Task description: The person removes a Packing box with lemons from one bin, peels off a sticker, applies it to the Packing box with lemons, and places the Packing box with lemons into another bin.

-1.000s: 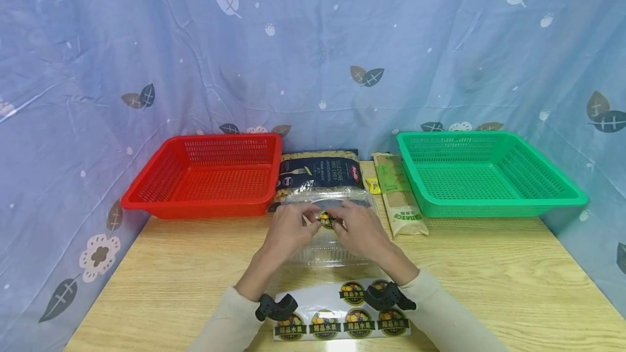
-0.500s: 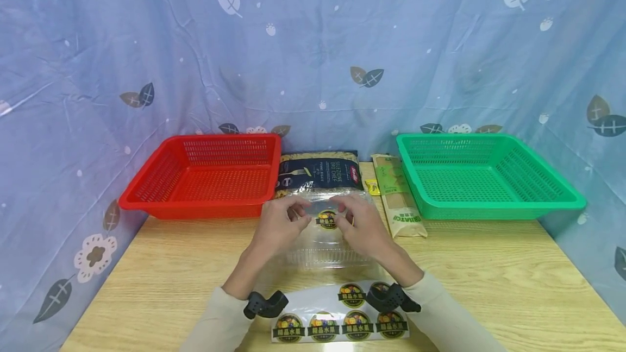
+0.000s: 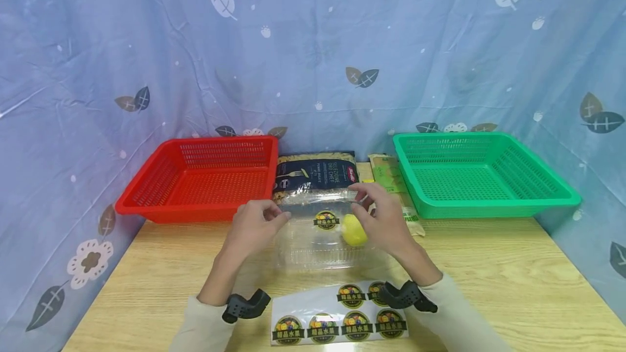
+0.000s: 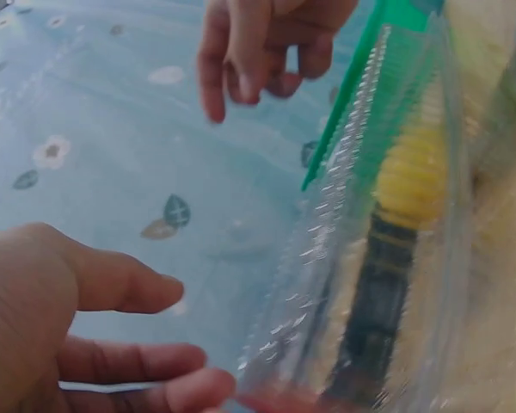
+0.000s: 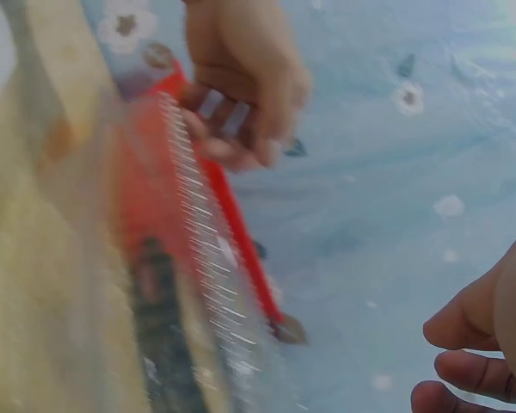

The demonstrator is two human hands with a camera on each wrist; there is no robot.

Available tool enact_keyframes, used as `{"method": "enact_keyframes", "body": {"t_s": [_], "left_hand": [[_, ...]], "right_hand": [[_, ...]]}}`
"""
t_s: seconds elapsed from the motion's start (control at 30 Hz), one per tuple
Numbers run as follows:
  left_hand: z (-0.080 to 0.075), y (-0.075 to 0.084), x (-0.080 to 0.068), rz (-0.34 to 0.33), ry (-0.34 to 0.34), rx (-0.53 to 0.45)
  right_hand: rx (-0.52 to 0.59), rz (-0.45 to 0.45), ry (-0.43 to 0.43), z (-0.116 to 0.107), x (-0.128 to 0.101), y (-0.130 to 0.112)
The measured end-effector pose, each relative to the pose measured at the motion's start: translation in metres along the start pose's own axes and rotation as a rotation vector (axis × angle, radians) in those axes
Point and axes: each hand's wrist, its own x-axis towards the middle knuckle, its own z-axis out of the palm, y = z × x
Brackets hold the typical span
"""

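Observation:
In the head view, a clear plastic clamshell box [image 3: 313, 249] lies in the middle of the table. A round fruit sticker [image 3: 326, 220] is on its lid. Through the plastic shows a yellow, lemon-like fruit [image 3: 354, 231] on the right side. My left hand [image 3: 251, 230] is at the box's left edge, thumb and fingers apart. My right hand [image 3: 383, 219] is over the right end, beside the fruit, its fingers bent loosely. Both wrist views show gaps between thumb and fingers, with nothing held in the left hand [image 4: 112, 318] or right hand [image 5: 490, 335].
Behind the box lies a pasta bag [image 3: 318, 171]. A red basket [image 3: 195, 211] stands at left and a green basket [image 3: 499, 211] at right, with a long noodle packet [image 3: 388, 173] beside it. A sheet of round stickers [image 3: 303, 308] lies in front of the box.
Both hands have moved apart from beside the lid's sticker toward the box's two ends. The yellow fruit, earlier hidden behind the right hand, now shows.

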Motion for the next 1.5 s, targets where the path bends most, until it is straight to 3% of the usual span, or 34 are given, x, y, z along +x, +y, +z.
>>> {"method": "enact_keyframes", "body": {"t_s": [0.23,0.43,0.5,0.6,0.67,0.83,0.93,1.13,1.27,1.4,1.5], "left_hand": [[-0.014,-0.009,-0.006,-0.093,-0.061,0.036],[-0.012,-0.025,-0.009,-0.121,-0.092,0.042],[-0.009,-0.031,-0.009,-0.124,-0.102,0.022],[-0.004,-0.039,-0.008,-0.135,-0.126,-0.081],[-0.001,-0.042,-0.007,-0.146,-0.148,-0.181],[0.005,-0.049,-0.003,-0.183,-0.19,-0.398],[0.008,-0.051,-0.002,-0.213,-0.223,-0.476],[0.015,-0.052,0.001,-0.26,-0.264,-0.537],[0.018,-0.052,0.0,-0.259,-0.269,-0.556],[0.022,-0.05,-0.003,-0.27,-0.26,-0.574],[0.024,-0.049,-0.005,-0.271,-0.278,-0.603]], "right_hand": [[0.031,0.092,0.19,-0.033,0.005,0.014],[0.025,0.228,0.304,-0.06,0.002,0.032],[0.002,0.267,0.344,-0.069,0.001,0.038],[0.017,0.343,0.412,-0.085,-0.001,0.047],[0.133,0.419,0.467,-0.097,-0.003,0.053],[0.561,0.593,0.669,-0.126,-0.008,0.07],[0.665,0.629,0.808,-0.139,-0.012,0.083],[0.633,0.667,1.1,-0.159,-0.022,0.106],[0.604,0.673,1.239,-0.165,-0.027,0.12],[0.59,0.717,1.289,-0.164,-0.03,0.13],[0.621,0.792,1.281,-0.162,-0.034,0.136]]}}
